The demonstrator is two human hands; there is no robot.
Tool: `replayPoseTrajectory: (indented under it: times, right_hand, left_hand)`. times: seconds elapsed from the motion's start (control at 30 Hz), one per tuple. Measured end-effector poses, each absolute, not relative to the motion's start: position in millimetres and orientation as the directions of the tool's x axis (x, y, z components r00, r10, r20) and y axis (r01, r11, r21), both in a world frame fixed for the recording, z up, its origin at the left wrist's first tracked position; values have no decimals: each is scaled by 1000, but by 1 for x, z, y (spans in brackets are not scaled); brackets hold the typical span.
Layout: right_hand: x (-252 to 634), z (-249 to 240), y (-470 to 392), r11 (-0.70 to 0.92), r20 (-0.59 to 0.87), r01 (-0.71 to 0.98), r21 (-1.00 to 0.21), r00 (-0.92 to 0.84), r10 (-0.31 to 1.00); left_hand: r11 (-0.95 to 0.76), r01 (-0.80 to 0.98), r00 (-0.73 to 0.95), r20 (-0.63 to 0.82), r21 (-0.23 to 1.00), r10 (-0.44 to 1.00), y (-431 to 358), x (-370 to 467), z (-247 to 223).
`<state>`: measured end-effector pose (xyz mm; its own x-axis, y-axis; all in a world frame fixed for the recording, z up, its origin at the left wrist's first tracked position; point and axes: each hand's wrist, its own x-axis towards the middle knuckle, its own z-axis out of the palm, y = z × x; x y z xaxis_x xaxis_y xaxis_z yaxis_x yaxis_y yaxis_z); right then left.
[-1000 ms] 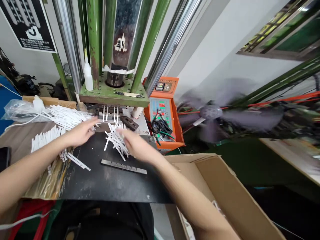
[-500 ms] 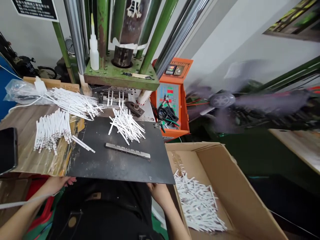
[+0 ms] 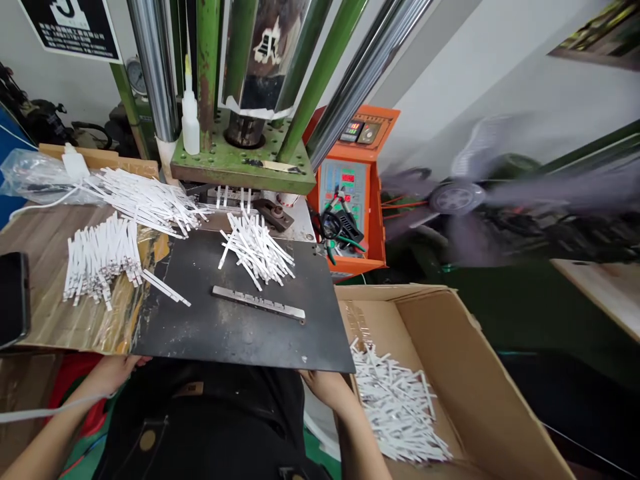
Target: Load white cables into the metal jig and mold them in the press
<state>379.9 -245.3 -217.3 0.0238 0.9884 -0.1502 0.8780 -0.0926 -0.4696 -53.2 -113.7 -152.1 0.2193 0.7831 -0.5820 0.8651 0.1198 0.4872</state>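
The person's left hand (image 3: 113, 373) and right hand (image 3: 325, 387) lie at the near edge of the desk (image 3: 30, 337), fingers partly hidden beneath it; whether either grips anything, or how wide it is open, cannot be told. Both have withdrawn from above the work surface, where they reached 1.0 s ago. On the black sheet (image 3: 200, 333) lies a notched metal bar (image 3: 257, 305), nearest the right hand, with 1 loose pile of white strips (image 3: 257, 250) just beyond it. To the left are a dark phone (image 3: 14, 300), a fanned row of strips (image 3: 103, 257) and, farther back, a larger heap (image 3: 145, 200); a carton (image 3: 480, 373) to the right holds more strips (image 3: 400, 407). Beyond the sheet, the green plate (image 3: 240, 175) of the press now sits lower over 4 upright-looking strips (image 3: 242, 198), beside a dark clamp (image 3: 274, 213). With both hands clear, the work there appears to rest with the machine. A white bottle (image 3: 191, 123) stands on the plate; an orange control box (image 3: 377, 227) bearing green-handled pliers (image 3: 350, 241) lies to the right, and a blurred fan (image 3: 456, 197) behind.
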Motion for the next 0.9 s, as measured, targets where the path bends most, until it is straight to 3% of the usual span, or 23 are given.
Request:
replayPoseTrajectory:
  times: [0.13, 0.23, 0.3, 0.37, 0.43, 0.53, 0.77, 0.9]
  right_hand:
    - [353, -185, -253, -191, -232, 877, -441, 94, 968]
    - [332, -129, -253, -48, -251, 785, -617, -139, 958]
    - [326, -95, -240, 88, -90, 679, -729, -222, 971]
    - [326, -77, -215, 186, 135, 697, -692, -129, 982]
    - [327, -77, -184, 207, 291, 815, -541, -49, 955]
    - [326, -93, -153, 210, 319, 896, -391, -82, 944]
    - [321, -98, -174, 346, 308, 788, -510, -208, 928]
    - [289, -71, -149, 396, 196, 766, -506, -345, 918]
  left_hand:
    - [8, 920, 239, -576, 393, 782, -124, -53, -136]
    - [-155, 864, 444, -580, 479, 683, -130, -46, -89]
    - [-291, 755, 618, -492, 587, 613, -125, -34, -52]
    - [-452, 651, 717, -298, 609, 631, -110, -16, -27]
    - [-595, 622, 737, -123, 509, 665, -88, 6, -20]
    - [-707, 642, 756, -90, 297, 649, -54, 36, -30]
    - [-849, 495, 869, -120, 187, 481, -31, 56, -50]
    - [-845, 507, 854, 33, 167, 519, -30, 48, -49]
